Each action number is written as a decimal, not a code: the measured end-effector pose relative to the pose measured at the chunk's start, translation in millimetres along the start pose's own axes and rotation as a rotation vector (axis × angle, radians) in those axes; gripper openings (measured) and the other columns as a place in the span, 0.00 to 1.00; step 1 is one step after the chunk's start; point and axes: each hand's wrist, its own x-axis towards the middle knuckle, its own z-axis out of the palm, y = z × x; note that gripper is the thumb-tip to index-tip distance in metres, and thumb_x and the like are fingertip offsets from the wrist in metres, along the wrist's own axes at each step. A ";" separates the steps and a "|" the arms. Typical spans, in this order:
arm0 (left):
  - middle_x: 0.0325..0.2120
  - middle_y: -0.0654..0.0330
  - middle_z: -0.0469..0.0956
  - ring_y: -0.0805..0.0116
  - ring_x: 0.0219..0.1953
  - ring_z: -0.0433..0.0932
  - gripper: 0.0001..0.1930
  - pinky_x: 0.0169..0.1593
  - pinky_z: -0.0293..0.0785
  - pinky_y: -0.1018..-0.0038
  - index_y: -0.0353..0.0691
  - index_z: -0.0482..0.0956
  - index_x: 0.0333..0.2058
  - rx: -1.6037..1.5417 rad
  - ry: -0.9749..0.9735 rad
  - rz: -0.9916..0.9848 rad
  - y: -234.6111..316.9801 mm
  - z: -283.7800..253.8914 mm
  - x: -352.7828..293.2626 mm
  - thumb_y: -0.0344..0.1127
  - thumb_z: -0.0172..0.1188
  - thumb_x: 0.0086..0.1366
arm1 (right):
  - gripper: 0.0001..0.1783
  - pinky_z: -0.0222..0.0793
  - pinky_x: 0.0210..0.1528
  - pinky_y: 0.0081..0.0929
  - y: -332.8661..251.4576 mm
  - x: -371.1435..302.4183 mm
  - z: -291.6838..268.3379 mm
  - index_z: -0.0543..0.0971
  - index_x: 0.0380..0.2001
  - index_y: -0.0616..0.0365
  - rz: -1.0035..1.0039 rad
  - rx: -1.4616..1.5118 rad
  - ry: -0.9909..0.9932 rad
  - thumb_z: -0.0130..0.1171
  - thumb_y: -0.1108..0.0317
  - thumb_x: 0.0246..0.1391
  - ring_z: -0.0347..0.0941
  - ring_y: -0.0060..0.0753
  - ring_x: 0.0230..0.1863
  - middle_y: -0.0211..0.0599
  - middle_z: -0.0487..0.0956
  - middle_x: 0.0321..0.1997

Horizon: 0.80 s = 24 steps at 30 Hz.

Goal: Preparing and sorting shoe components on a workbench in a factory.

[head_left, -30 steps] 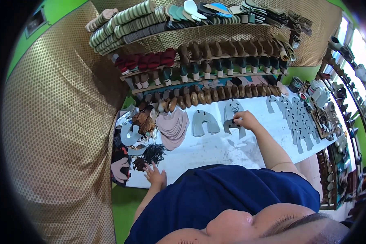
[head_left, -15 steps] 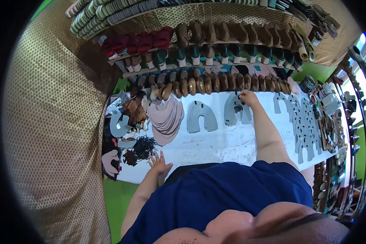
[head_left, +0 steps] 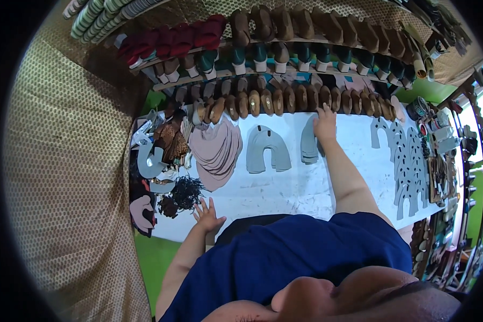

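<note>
My right hand (head_left: 325, 124) reaches across the white table with its fingers stretched toward the row of brown wooden shoe lasts (head_left: 278, 102). Beneath and beside it lies a stack of grey U-shaped shoe pieces (head_left: 308, 144), its right part hidden by my hand and forearm. Left of that rests another grey U-shaped stack (head_left: 267, 147) with two small black tabs at its top. At the near left edge my left hand (head_left: 207, 216) is spread open, nearest to a heap of thin black strips (head_left: 187, 194). Nothing shows in either hand.
Fanned pink pieces (head_left: 216, 153) lie at the left. Rows of grey pieces with dark spots (head_left: 402, 161) spread at the right. Shelves of brown shoes (head_left: 263, 24) and red shoes (head_left: 172, 40) stand behind. Tools and small containers (head_left: 440, 139) crowd the right edge.
My right hand has gone from pinched fingers at the top of the right-hand grey stack to stretched fingers beside the lasts. The left hand stays spread in place. The view has shifted slightly.
</note>
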 end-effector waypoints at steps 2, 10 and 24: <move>0.71 0.43 0.17 0.31 0.70 0.13 0.63 0.66 0.24 0.33 0.51 0.27 0.72 -0.007 -0.003 -0.012 -0.4 0.8 0.6 0.67 0.63 0.54 | 0.31 0.47 0.71 0.61 -30.5 -13.9 -17.8 0.71 0.62 0.39 0.025 -0.085 -0.076 0.62 0.53 0.54 0.53 0.51 0.73 0.42 0.57 0.74; 0.71 0.43 0.17 0.31 0.70 0.13 0.63 0.66 0.24 0.32 0.51 0.26 0.72 0.018 -0.012 -0.010 -0.7 0.4 3.9 0.67 0.63 0.54 | 0.39 0.45 0.70 0.66 -31.3 -26.4 -19.9 0.66 0.67 0.36 0.112 -0.181 -0.477 0.57 0.37 0.55 0.46 0.50 0.76 0.36 0.55 0.75; 0.71 0.40 0.18 0.29 0.70 0.16 0.64 0.66 0.25 0.32 0.50 0.26 0.72 0.033 0.010 0.006 3.3 0.2 -8.3 0.64 0.65 0.54 | 0.35 0.29 0.70 0.75 -67.7 -19.0 -42.4 0.66 0.67 0.34 0.106 -0.338 -0.502 0.48 0.36 0.60 0.41 0.50 0.77 0.31 0.52 0.77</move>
